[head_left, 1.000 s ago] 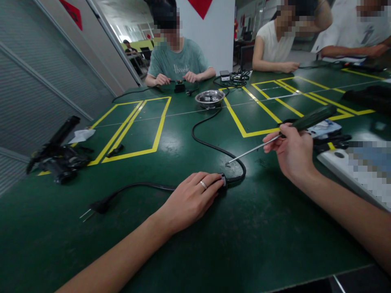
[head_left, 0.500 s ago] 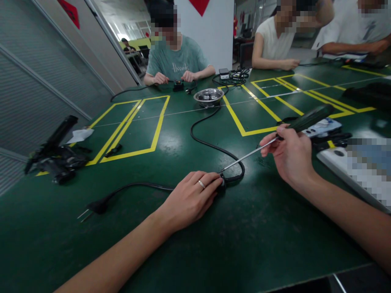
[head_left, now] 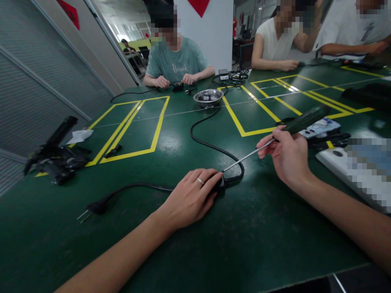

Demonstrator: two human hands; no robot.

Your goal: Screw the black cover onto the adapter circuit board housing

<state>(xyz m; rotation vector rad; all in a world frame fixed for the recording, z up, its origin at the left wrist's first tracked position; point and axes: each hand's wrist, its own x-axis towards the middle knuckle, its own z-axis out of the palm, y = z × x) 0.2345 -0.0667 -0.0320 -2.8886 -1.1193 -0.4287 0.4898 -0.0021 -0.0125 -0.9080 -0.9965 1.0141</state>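
Screwdriver [head_left: 305,121] in R hand [head_left: 290,156], long axis diag., tip down-L

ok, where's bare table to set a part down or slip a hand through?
Bare: green tabletop between left forearm and right forearm, toward the near edge; also between left yellow outline and the curving black cord. Crowded: between left hand and right hand, spanned by the screwdriver; right side, with cables and white panel; far left, black bundle.
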